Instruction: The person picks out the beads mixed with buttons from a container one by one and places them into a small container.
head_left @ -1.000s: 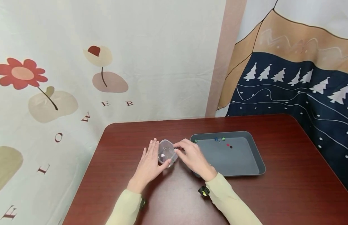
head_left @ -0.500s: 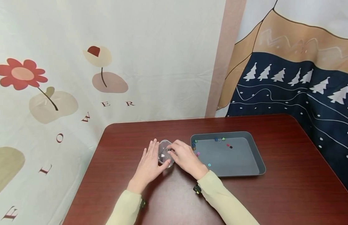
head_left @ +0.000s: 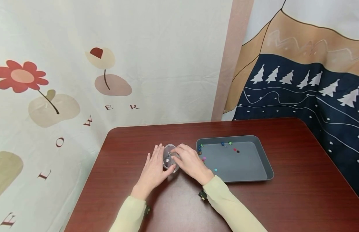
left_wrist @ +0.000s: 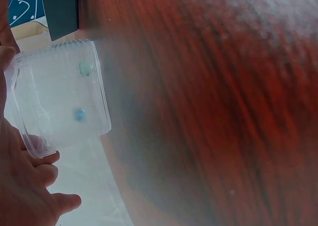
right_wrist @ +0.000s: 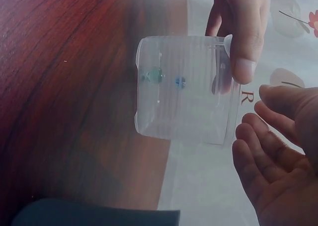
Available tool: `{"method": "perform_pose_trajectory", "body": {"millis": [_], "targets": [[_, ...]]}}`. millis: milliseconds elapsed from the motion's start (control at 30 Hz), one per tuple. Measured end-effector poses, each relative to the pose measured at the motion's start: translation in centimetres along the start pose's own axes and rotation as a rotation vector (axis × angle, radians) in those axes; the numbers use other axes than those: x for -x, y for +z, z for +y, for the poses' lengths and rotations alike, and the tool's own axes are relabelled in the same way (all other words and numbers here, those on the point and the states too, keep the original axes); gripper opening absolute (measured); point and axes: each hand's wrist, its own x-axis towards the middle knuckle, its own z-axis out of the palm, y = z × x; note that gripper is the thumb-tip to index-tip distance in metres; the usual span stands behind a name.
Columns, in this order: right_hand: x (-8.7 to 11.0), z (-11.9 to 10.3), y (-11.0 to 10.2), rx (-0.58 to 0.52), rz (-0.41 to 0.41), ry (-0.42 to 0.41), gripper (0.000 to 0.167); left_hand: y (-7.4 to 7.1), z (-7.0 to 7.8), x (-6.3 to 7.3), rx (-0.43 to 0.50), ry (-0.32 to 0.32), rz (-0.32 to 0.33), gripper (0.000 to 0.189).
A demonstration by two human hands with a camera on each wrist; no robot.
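A: ok so that see-through plastic box with rounded corners (head_left: 169, 158) is on the reddish-brown wooden table (head_left: 179, 207), just left of the dark grey rectangular tray (head_left: 243, 165). left hand (head_left: 151, 170) has it between thumb and fingers, fingers pretty straight.

B: yep, and the right hand (head_left: 192, 163) is just above the rim, fingers loosely bent, thumb apart from them.

A: what's inside?

B: right wrist cam shows a small round green bead (right_wrist: 154, 75) and a small blue bead (right_wrist: 180, 82) through the faintly ribbed wall. head cam just gets specks.

A: head cam does catch a turquoise ring-shaped bead (head_left: 215, 170) in the tray tho, wrist cams only get a slice of it.
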Motion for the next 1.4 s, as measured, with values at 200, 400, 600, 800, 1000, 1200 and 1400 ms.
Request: {"method": "perform_pose_trajectory", "body": {"millis": [200, 400, 600, 800, 1000, 1200, 1400], "targets": [[0.4, -0.1, -0.8, 0.015, -0.003, 0.031, 0.019, 0.1, 0.0, -0.2, 0.020, -0.007, -0.008, 0.093], [0.6, -0.2, -2.3, -0.006, 0.021, 0.057, 0.022, 0.0, -0.1, -0.2, 0.045, -0.009, -0.008, 0.092], [1.0, 0.1, -4.5, -0.055, 0.032, 0.074, 0.029, 0.2, -0.1, -0.2, 0.047, 0.000, 0.013, 0.091], [1.6, 1.1, -7.2, -0.065, 0.019, 0.111, 0.042, 0.4, -0.2, -0.2, 0.053, 0.000, 0.017, 0.091], [2.3, 2.4, -9.3, -0.056, 0.003, 0.125, 0.053, 0.4, -0.3, -0.2, 0.061, 0.001, 0.027, 0.092], [2.5, 3.8, -10.5, -0.009, -0.018, 0.136, 0.056, 0.5, -0.3, -0.1, 0.072, 0.015, 0.042, 0.091], [3.0, 5.9, -11.4, 0.067, -0.021, 0.132, 0.059, 0.5, -0.3, -0.1, 0.071, 0.018, 0.045, 0.091]]}}
